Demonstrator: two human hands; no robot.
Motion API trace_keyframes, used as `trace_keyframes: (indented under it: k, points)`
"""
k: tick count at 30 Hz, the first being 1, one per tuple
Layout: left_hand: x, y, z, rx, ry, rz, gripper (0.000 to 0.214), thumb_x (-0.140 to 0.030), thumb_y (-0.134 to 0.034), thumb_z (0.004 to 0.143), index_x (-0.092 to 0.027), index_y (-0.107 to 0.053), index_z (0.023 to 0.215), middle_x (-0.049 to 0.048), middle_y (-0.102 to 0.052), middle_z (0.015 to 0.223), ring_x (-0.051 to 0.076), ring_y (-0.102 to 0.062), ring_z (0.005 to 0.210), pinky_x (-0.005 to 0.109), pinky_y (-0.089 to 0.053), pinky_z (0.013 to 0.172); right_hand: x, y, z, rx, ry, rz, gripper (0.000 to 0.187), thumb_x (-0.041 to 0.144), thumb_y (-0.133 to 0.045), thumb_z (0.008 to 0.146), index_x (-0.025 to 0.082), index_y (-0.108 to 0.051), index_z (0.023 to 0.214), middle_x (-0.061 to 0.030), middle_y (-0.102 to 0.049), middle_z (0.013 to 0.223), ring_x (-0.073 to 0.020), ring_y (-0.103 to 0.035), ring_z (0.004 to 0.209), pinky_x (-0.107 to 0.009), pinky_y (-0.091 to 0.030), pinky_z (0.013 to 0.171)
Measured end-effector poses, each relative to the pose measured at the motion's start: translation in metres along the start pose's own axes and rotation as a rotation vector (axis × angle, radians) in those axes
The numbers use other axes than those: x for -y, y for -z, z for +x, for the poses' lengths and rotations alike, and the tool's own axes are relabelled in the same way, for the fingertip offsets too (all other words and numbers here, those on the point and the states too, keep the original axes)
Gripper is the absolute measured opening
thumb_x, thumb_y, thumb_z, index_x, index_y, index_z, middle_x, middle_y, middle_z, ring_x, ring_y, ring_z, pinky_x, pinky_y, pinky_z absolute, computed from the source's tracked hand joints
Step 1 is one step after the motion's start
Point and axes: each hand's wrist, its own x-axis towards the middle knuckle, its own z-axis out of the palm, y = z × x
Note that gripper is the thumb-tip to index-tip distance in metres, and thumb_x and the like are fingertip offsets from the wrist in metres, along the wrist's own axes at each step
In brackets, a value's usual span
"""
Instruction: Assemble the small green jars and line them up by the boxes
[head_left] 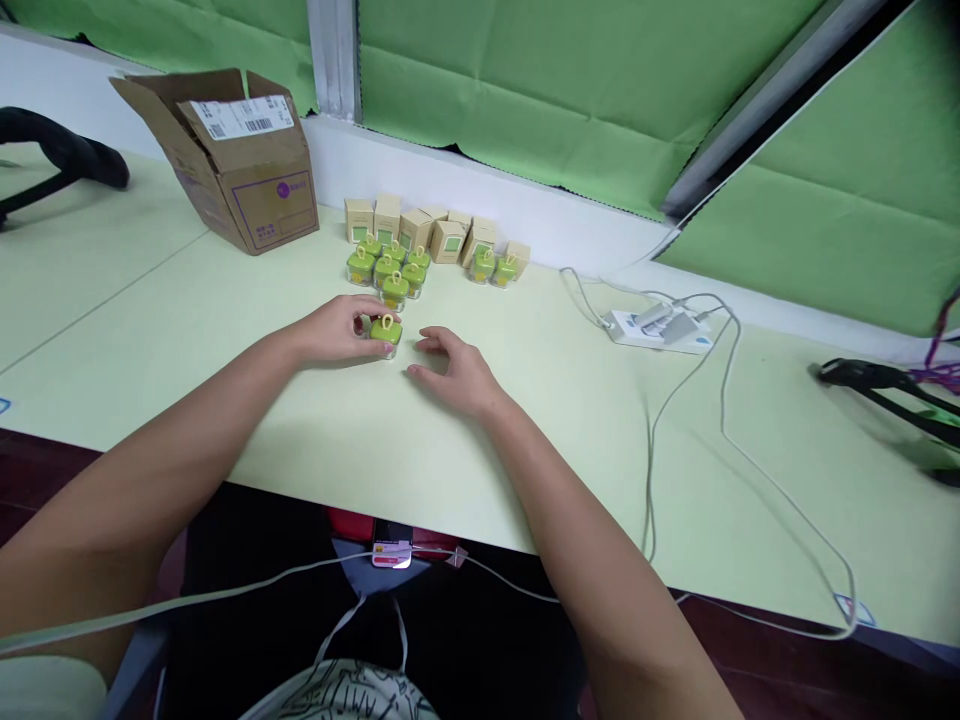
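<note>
My left hand (341,328) has its thumb and fingers around a small clear jar with a green lid and a yellow loop (386,332), at the table's middle. To the right of that jar, my right hand (455,372) is apart from it, its fingers spread and curved with nothing between them. Just behind stands a cluster of several similar green-lidded jars (388,268). Two more such jars (484,264) stand farther right, in front of a row of small brown cardboard boxes (448,240). What the left fingers cover of the held jar is hidden.
An open large cardboard box (274,205) stands at the back left. A white power strip (660,331) with loose cables (726,400) lies on the right of the pale table (585,440). Black stands are at both sides. A phone (392,545) rests below the table edge.
</note>
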Motion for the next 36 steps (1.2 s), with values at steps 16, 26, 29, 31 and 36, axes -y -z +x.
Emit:
trace_keyframes:
  k: [16, 26, 29, 31, 36]
  points:
    - [0.027, 0.026, 0.002, -0.087, 0.029, 0.151, 0.059, -0.06, -0.077, 0.078, -0.027, -0.079, 0.127, 0.0052, -0.076, 0.113, 0.02, -0.057, 0.08, 0.034, -0.045, 0.076, 0.004, 0.002, 0.0, 0.018, -0.003, -0.029, 0.044, 0.03, -0.077, 0.09, 0.023, -0.065, 0.132, -0.0111, -0.077, 0.128, -0.026, -0.072, 0.125, -0.048, -0.054, 0.114]
    - [0.028, 0.028, 0.001, -0.14, 0.09, 0.168, 0.06, -0.057, -0.078, 0.078, -0.026, -0.078, 0.129, 0.004, -0.072, 0.095, 0.02, -0.059, 0.077, 0.033, -0.047, 0.075, 0.003, 0.002, -0.001, 0.019, -0.014, -0.022, 0.045, 0.03, -0.076, 0.09, 0.024, -0.065, 0.133, -0.0106, -0.077, 0.128, -0.0266, -0.072, 0.125, -0.05, -0.054, 0.115]
    - [0.03, 0.028, 0.001, -0.141, 0.085, 0.164, 0.061, -0.057, -0.077, 0.08, -0.024, -0.077, 0.131, 0.0051, -0.073, 0.102, 0.02, -0.06, 0.079, 0.033, -0.048, 0.076, 0.004, 0.003, -0.001, 0.019, -0.019, -0.017, 0.044, 0.03, -0.075, 0.091, 0.024, -0.065, 0.134, -0.0108, -0.077, 0.128, -0.0267, -0.072, 0.125, -0.05, -0.054, 0.115]
    - [0.033, 0.027, 0.002, -0.148, 0.057, 0.162, 0.06, -0.058, -0.075, 0.082, -0.024, -0.076, 0.131, 0.0062, -0.074, 0.109, 0.02, -0.06, 0.081, 0.033, -0.048, 0.077, 0.004, 0.003, -0.002, 0.018, -0.019, -0.017, 0.045, 0.03, -0.075, 0.091, 0.024, -0.065, 0.134, -0.0107, -0.077, 0.128, -0.0265, -0.071, 0.126, -0.049, -0.054, 0.115]
    - [0.037, 0.024, 0.002, -0.188, -0.02, 0.153, 0.058, -0.056, -0.074, 0.084, -0.021, -0.074, 0.131, 0.0096, -0.071, 0.125, 0.02, -0.061, 0.086, 0.033, -0.05, 0.08, 0.004, 0.002, -0.001, 0.029, -0.024, -0.028, 0.047, 0.028, -0.074, 0.091, 0.022, -0.063, 0.137, -0.0117, -0.077, 0.129, -0.0264, -0.071, 0.126, -0.049, -0.053, 0.116]
